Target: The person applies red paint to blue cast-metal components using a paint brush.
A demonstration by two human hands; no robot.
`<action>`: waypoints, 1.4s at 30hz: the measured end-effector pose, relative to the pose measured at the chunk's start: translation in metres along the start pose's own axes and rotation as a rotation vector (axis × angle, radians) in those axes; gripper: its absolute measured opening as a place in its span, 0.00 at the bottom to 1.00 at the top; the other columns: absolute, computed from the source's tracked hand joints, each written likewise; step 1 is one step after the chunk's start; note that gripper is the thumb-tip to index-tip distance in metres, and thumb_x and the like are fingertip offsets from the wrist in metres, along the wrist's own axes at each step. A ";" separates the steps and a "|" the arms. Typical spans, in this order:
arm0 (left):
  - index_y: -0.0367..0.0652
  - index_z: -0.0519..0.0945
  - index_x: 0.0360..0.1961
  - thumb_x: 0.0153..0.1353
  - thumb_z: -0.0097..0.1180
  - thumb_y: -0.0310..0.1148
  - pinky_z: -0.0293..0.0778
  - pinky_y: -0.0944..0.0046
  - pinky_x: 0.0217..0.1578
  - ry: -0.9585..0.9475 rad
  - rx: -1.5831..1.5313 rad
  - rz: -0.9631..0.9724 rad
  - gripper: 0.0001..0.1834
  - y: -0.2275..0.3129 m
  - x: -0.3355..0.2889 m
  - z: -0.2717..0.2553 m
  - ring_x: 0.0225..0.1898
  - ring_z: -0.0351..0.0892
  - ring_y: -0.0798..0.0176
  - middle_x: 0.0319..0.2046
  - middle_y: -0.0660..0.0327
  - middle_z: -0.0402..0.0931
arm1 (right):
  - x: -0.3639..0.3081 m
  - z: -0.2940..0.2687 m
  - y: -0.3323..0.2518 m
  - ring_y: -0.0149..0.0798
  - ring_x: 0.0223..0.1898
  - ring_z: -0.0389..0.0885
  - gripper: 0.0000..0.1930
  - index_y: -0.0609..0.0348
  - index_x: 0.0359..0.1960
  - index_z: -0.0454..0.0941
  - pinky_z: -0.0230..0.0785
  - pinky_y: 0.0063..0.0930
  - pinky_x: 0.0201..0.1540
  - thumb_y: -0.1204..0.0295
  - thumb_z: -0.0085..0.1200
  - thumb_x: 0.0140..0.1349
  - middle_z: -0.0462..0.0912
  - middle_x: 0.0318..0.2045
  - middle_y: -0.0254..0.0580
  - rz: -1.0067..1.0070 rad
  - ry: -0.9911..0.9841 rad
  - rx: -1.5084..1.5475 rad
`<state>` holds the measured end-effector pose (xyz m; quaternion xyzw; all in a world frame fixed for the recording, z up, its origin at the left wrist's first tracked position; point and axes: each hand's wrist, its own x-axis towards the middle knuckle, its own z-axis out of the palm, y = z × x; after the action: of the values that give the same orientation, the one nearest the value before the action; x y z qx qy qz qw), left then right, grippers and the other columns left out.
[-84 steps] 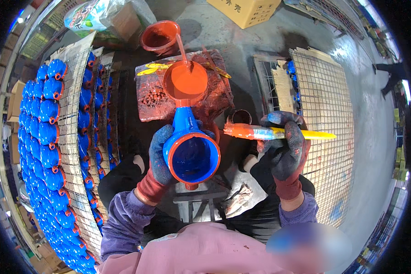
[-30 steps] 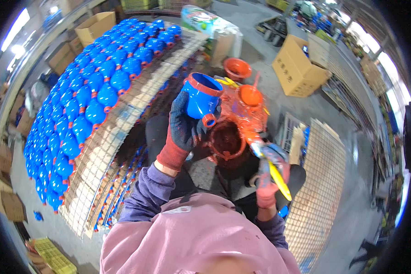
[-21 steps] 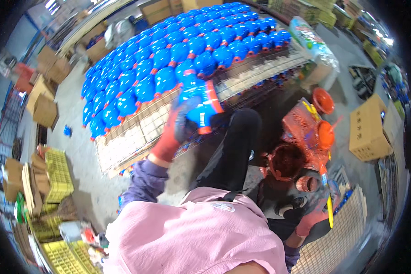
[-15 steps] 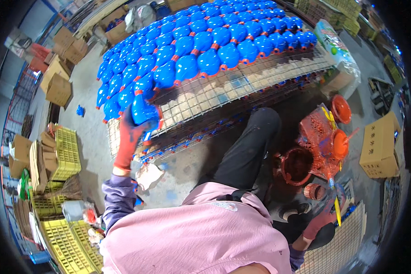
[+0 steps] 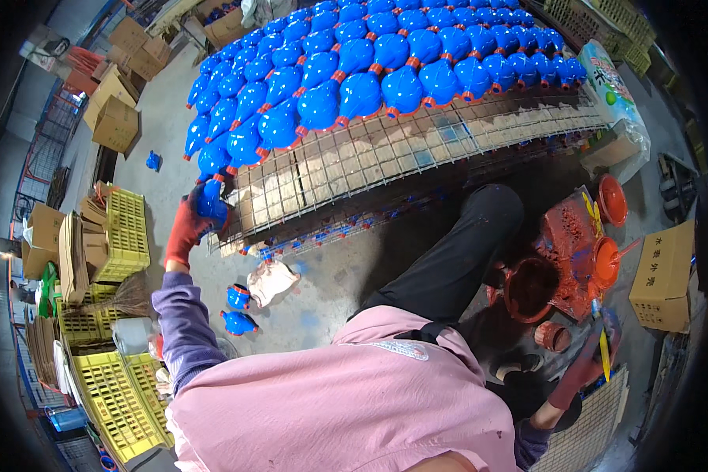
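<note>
My left hand point(image 5: 187, 230), in a red glove, grips a glossy blue casing with red rims point(image 5: 211, 198) at the near left corner of a wire-mesh rack point(image 5: 346, 177). Rows of similar blue casings point(image 5: 360, 94) cover the rack. The held casing is right beside the last one in line; whether it rests on the mesh I cannot tell. Low on the right, my right hand point(image 5: 580, 373), gloved in dull red, is closed around a slim yellow tool point(image 5: 605, 354). Its working end is hard to make out.
Right of my leg stand a red-stained bucket point(image 5: 530, 289), a small red tub point(image 5: 552, 336), orange bowls point(image 5: 612, 200) and a carton point(image 5: 661, 277). Two loose blue casings point(image 5: 239, 322) lie on the floor beside a pale cloth point(image 5: 272, 282). Yellow crates point(image 5: 126, 234) stand left.
My left hand has carried the blue casing leftward along the rack's near edge to its corner. The view has shifted, and my right hand still holds the yellow tool.
</note>
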<state>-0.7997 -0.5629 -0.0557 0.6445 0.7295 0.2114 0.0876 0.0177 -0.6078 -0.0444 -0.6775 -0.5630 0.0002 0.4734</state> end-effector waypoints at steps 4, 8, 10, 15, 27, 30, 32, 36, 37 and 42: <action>0.46 0.63 0.65 0.38 0.65 0.29 0.72 0.52 0.52 -0.125 -0.093 -0.109 0.47 0.006 0.003 -0.009 0.50 0.73 0.43 0.48 0.46 0.70 | 0.000 -0.003 0.026 0.43 0.51 0.76 0.13 0.67 0.49 0.74 0.67 0.37 0.55 0.77 0.47 0.65 0.78 0.49 0.47 -0.038 0.010 -0.063; 0.44 0.64 0.65 0.45 0.65 0.29 0.69 0.55 0.56 -0.115 -0.203 -0.315 0.42 0.025 0.000 -0.019 0.54 0.72 0.50 0.53 0.49 0.69 | 0.014 0.004 -0.013 0.47 0.50 0.76 0.15 0.65 0.50 0.75 0.67 0.38 0.55 0.78 0.47 0.62 0.78 0.49 0.47 -0.183 -0.093 -0.208; 0.41 0.65 0.64 0.48 0.64 0.29 0.67 0.56 0.58 0.018 -0.142 -0.191 0.40 0.030 0.010 -0.021 0.55 0.72 0.51 0.55 0.48 0.69 | 0.021 -0.003 -0.028 0.51 0.49 0.77 0.15 0.63 0.49 0.77 0.68 0.39 0.53 0.75 0.50 0.60 0.79 0.48 0.48 -0.132 -0.189 -0.380; 0.36 0.72 0.60 0.64 0.53 0.32 0.62 0.60 0.60 0.311 -0.222 0.088 0.24 0.138 0.074 0.016 0.58 0.71 0.59 0.57 0.51 0.74 | 0.028 -0.072 0.010 0.51 0.41 0.82 0.20 0.60 0.48 0.80 0.72 0.40 0.45 0.62 0.60 0.56 0.83 0.43 0.51 -0.094 -0.316 -0.675; 0.31 0.71 0.58 0.59 0.45 0.28 0.67 0.59 0.57 -0.549 -0.972 0.773 0.24 0.582 0.045 0.213 0.53 0.74 0.57 0.53 0.52 0.74 | -0.098 -0.193 0.082 0.56 0.37 0.81 0.19 0.48 0.49 0.76 0.73 0.41 0.37 0.78 0.53 0.53 0.81 0.32 0.53 0.440 0.154 -0.578; 0.32 0.71 0.58 0.58 0.47 0.27 0.67 0.60 0.57 -0.841 -1.007 0.829 0.25 0.661 0.013 0.245 0.53 0.73 0.58 0.53 0.53 0.74 | -0.173 -0.176 0.127 0.55 0.37 0.81 0.20 0.49 0.50 0.73 0.74 0.44 0.37 0.74 0.54 0.53 0.80 0.31 0.53 0.692 -0.050 -0.691; 0.33 0.71 0.58 0.57 0.49 0.26 0.67 0.62 0.56 -1.123 -1.102 0.801 0.25 0.696 0.002 0.272 0.53 0.74 0.60 0.51 0.55 0.75 | -0.224 -0.160 0.164 0.55 0.35 0.81 0.21 0.49 0.51 0.73 0.74 0.44 0.34 0.75 0.54 0.52 0.79 0.34 0.51 0.747 -0.186 -0.783; 0.34 0.72 0.57 0.56 0.52 0.24 0.65 0.64 0.57 -1.240 -0.914 0.890 0.24 0.725 0.009 0.310 0.53 0.72 0.65 0.51 0.58 0.75 | -0.264 -0.098 0.232 0.51 0.29 0.80 0.19 0.48 0.50 0.76 0.70 0.43 0.26 0.69 0.53 0.54 0.77 0.31 0.47 0.844 -0.363 -0.912; 0.35 0.73 0.56 0.55 0.53 0.25 0.65 0.65 0.57 -1.248 -0.888 0.827 0.24 0.726 0.010 0.319 0.54 0.72 0.65 0.51 0.58 0.75 | -0.267 -0.080 0.245 0.50 0.29 0.80 0.19 0.47 0.51 0.76 0.70 0.44 0.26 0.69 0.52 0.55 0.77 0.31 0.47 0.853 -0.341 -0.903; 0.34 0.72 0.55 0.55 0.53 0.24 0.65 0.64 0.57 -1.398 -0.795 0.688 0.24 0.728 0.004 0.350 0.53 0.71 0.63 0.52 0.58 0.73 | -0.265 -0.057 0.277 0.49 0.28 0.83 0.15 0.49 0.48 0.74 0.71 0.46 0.25 0.74 0.45 0.60 0.79 0.28 0.45 0.916 -0.407 -0.856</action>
<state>-0.0025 -0.4327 -0.0621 0.7325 0.1460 0.0214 0.6645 0.1625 -0.8240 -0.3321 -0.9634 -0.2465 0.1056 -0.0015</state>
